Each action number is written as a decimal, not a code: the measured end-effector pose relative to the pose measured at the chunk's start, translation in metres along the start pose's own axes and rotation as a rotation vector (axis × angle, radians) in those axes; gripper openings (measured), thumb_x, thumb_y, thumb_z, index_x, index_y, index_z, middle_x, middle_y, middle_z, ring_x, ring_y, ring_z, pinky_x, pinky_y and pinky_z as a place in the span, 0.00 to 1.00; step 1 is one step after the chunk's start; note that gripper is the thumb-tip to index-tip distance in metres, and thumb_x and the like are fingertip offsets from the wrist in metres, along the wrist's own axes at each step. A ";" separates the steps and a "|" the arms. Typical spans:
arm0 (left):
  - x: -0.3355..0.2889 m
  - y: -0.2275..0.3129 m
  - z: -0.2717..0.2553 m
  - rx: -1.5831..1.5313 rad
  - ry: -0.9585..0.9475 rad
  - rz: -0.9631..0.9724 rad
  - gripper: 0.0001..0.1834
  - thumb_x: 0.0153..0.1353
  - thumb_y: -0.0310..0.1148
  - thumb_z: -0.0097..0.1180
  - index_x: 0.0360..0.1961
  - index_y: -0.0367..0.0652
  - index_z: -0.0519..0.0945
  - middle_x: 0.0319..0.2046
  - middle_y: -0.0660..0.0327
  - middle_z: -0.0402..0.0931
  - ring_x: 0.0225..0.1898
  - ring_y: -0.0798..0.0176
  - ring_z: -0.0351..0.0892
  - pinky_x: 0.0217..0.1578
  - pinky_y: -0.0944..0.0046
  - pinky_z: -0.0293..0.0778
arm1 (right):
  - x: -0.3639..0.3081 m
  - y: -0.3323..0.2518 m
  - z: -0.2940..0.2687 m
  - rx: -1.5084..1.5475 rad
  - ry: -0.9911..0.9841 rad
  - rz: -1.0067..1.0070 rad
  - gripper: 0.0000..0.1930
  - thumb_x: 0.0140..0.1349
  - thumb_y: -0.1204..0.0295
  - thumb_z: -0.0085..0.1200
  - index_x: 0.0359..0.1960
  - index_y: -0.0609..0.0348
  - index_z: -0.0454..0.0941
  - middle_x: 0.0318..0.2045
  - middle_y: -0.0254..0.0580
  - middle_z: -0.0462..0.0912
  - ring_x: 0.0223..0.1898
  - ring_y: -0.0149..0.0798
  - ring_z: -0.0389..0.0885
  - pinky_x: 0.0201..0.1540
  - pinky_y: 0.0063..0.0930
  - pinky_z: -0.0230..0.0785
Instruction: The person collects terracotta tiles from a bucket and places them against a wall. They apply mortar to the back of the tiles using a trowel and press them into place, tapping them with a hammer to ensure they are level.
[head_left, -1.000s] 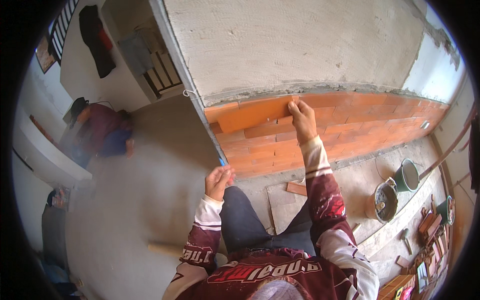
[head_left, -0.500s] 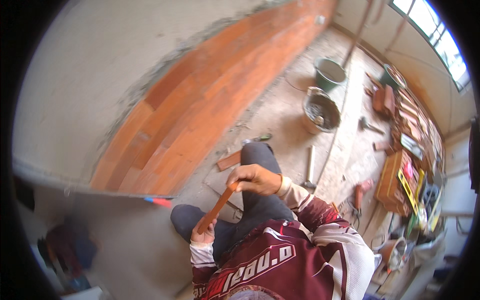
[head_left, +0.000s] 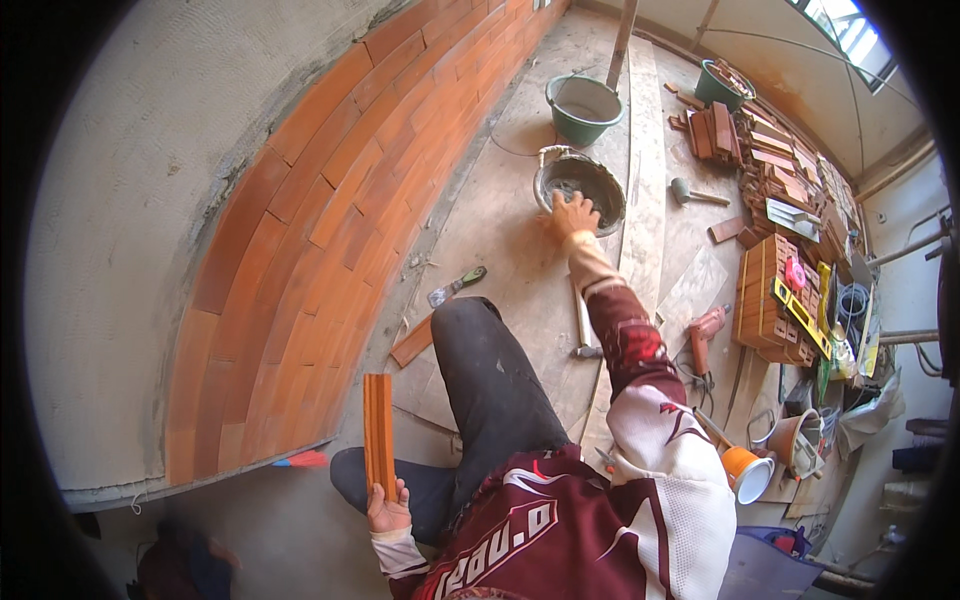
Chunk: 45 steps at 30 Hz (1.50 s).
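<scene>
My left hand (head_left: 389,508) is closed round the lower end of a long, narrow terracotta brick tile (head_left: 379,430), held upright with its grooved side showing, beside my bent knee. My right arm is stretched forward. At its end my right hand (head_left: 574,214) is over the near rim of a dark mortar bucket (head_left: 614,190), fingers apart and pointing down into it. Grey mortar shows inside the bucket; whether the fingertips touch anything there is hard to see. Rows of orange brick tiles (head_left: 290,260) cover the wall at left.
A green bucket (head_left: 583,128) stands beyond the mortar bucket. A putty knife (head_left: 457,286) and a loose tile (head_left: 412,343) lie near my knee. To the right are a hammer (head_left: 583,322), a mallet (head_left: 698,193), a red power tool (head_left: 708,325) and stacked bricks (head_left: 765,300).
My right hand has let go of the brick tile and reached forward to the mortar bucket. My left hand alone now holds the tile, turned more upright. The view has shifted.
</scene>
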<state>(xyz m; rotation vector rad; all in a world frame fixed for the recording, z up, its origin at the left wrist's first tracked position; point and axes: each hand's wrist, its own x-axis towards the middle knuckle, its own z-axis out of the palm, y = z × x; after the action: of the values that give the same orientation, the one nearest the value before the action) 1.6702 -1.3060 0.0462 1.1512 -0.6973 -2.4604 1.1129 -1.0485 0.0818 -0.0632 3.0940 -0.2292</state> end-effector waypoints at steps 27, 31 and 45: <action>-0.012 -0.018 0.055 0.292 0.242 0.027 0.17 0.68 0.40 0.53 0.54 0.47 0.73 0.38 0.63 0.79 0.35 0.64 0.81 0.31 0.66 0.71 | 0.148 0.112 0.015 -0.299 -0.368 -0.198 0.21 0.48 0.60 0.61 0.45 0.48 0.84 0.45 0.46 0.85 0.49 0.47 0.83 0.53 0.38 0.75; -0.010 -0.021 0.061 0.283 0.239 0.029 0.16 0.68 0.40 0.53 0.54 0.46 0.73 0.38 0.62 0.79 0.34 0.64 0.81 0.30 0.66 0.71 | 0.149 0.136 0.031 -0.257 -0.408 -0.224 0.20 0.45 0.59 0.61 0.42 0.49 0.86 0.39 0.47 0.86 0.46 0.47 0.84 0.50 0.36 0.76; -0.005 -0.018 0.085 0.308 0.167 0.053 0.16 0.69 0.39 0.52 0.53 0.43 0.73 0.37 0.60 0.80 0.33 0.64 0.82 0.28 0.68 0.72 | 0.155 0.164 0.026 0.331 -0.519 -0.504 0.18 0.58 0.56 0.60 0.37 0.58 0.87 0.26 0.41 0.85 0.26 0.35 0.82 0.27 0.29 0.72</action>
<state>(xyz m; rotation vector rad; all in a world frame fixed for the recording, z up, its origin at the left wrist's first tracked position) 1.6054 -1.2645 0.0861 1.4087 -1.0671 -2.2333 0.9526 -0.8968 0.0262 -0.7571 2.4370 -0.6201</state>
